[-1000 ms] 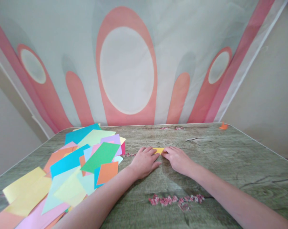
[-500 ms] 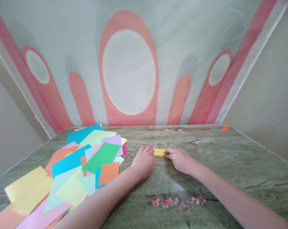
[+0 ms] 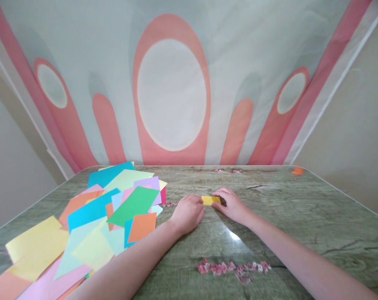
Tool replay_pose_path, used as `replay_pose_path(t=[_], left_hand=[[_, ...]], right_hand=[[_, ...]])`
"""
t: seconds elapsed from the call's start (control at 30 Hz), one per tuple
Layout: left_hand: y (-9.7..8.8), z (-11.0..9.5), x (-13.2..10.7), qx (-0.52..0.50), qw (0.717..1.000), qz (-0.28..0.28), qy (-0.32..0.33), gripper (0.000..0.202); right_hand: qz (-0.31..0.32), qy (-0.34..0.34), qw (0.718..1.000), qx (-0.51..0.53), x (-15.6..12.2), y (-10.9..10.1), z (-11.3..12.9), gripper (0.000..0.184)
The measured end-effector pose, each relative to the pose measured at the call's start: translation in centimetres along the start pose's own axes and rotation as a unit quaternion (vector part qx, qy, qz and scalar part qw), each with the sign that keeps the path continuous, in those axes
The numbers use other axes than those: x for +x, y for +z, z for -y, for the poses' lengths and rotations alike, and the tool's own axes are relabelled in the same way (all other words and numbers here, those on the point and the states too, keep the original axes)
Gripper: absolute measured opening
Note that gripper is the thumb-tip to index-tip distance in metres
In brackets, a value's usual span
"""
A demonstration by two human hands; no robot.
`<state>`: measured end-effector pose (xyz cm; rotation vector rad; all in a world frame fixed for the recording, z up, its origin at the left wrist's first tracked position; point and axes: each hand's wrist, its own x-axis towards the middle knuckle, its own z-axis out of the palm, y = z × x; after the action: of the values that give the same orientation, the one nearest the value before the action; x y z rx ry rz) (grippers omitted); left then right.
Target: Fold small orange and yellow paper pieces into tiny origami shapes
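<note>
A small yellow paper strip, folded narrow, lies crosswise on the wood-patterned table between my two hands. My left hand is closed on the strip's left end, its fingers curled over it and pressing toward the tabletop. At the other end, my right hand has its forefinger along the far edge and its thumb at the near edge, with the strip's right end between them. My fingers hide both ends of the paper.
Many coloured paper sheets lie overlapping on the left of the table, close to my left forearm. A small orange folded paper piece sits at the far right corner. Behind the table hangs a pink and grey backdrop.
My right thumb and forefinger have spread from a pinch to either side of the strip's right end, showing more yellow. My left hand stays nearly where it was.
</note>
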<state>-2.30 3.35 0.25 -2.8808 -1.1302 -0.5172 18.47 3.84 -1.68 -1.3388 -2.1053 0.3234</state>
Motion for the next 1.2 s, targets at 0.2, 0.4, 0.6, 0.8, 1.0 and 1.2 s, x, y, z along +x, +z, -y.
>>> replay_pose_path(t=[0.2, 0.4, 0.6, 0.8, 1.0, 1.2], left_hand=[[0.0, 0.5, 0.1, -0.056, 0.998, -0.009, -0.036, 0.017], [0.5, 0.5, -0.1, -0.101, 0.991, -0.039, -0.082, 0.023], [0.9, 0.8, 0.1, -0.180, 0.978, -0.056, -0.084, 0.025], [0.3, 1.1, 0.5, -0.332, 0.937, -0.038, -0.102, 0.019], [0.0, 0.1, 0.4, -0.423, 0.895, 0.015, -0.142, 0.031], [0.0, -0.3, 0.5, -0.442, 0.884, 0.021, -0.152, 0.036]], right_hand=[[0.061, 0.094, 0.993, 0.028, -0.1, -0.5, 0.5, 0.031], [0.133, 0.178, 0.974, 0.051, -0.3, -0.7, 0.8, 0.029], [0.100, 0.145, 0.982, 0.072, -0.7, -0.5, 1.4, 0.017], [0.081, 0.109, 0.982, 0.134, -1.0, -0.7, 2.4, 0.015], [0.071, 0.098, 0.971, 0.206, -1.4, -1.2, 3.9, 0.022], [0.038, 0.076, 0.973, 0.216, -1.5, -1.4, 4.1, 0.023]])
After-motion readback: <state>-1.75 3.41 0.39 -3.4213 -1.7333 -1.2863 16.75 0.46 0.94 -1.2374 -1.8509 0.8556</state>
